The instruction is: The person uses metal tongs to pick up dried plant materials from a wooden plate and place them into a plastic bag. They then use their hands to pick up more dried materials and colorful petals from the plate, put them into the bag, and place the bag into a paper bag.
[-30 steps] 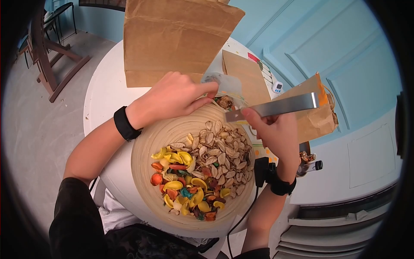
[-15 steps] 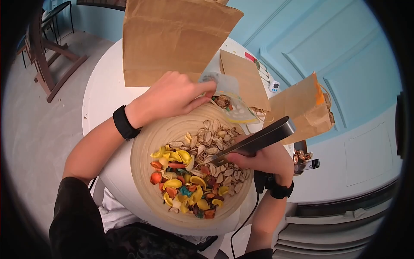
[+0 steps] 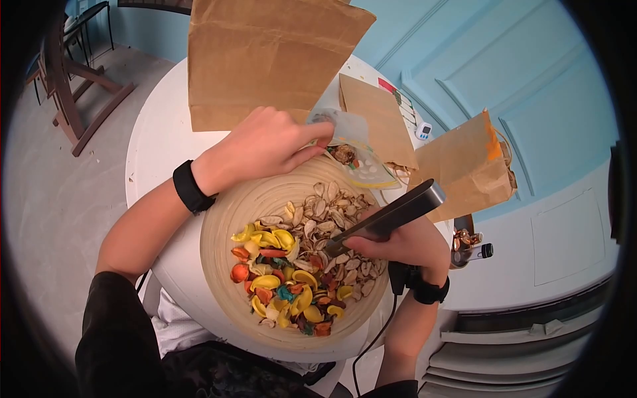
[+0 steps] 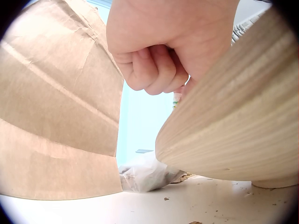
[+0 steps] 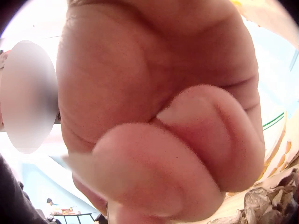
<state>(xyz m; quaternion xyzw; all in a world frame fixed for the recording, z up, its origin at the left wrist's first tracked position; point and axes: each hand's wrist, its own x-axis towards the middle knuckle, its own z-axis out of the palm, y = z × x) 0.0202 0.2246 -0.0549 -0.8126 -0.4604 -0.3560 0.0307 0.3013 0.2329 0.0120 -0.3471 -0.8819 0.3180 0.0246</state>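
My left hand [image 3: 275, 142] reaches over the far rim of a round wooden bowl [image 3: 217, 265], its thumb and forefinger pinching the edge of a clear zip bag [image 3: 375, 176]. Dried potpourri pieces [image 3: 343, 154] show in the bag's mouth. In the left wrist view the other fingers [image 4: 159, 70] are curled beside the bowl's outer wall. Metal tongs [image 3: 391, 215] are gripped in my right hand [image 3: 411, 249], tips down among pale brown dried pods [image 3: 325, 212]. Yellow, orange and teal dried pieces [image 3: 292, 292] fill the bowl's near left. In the right wrist view curled fingers hide the tongs.
A tall brown paper bag [image 3: 272, 60] stands behind my left hand. Further right are a flat brown paper piece [image 3: 381, 119], another paper bag [image 3: 464, 166], a small white timer [image 3: 423, 131] and a dark-capped bottle [image 3: 478, 253]. A white round table [image 3: 159, 146] carries the bowl.
My right hand has brought the tongs from beside the zip bag down and toward me, into the brown pods. In the last half second they shifted only slightly. My left hand stays put.
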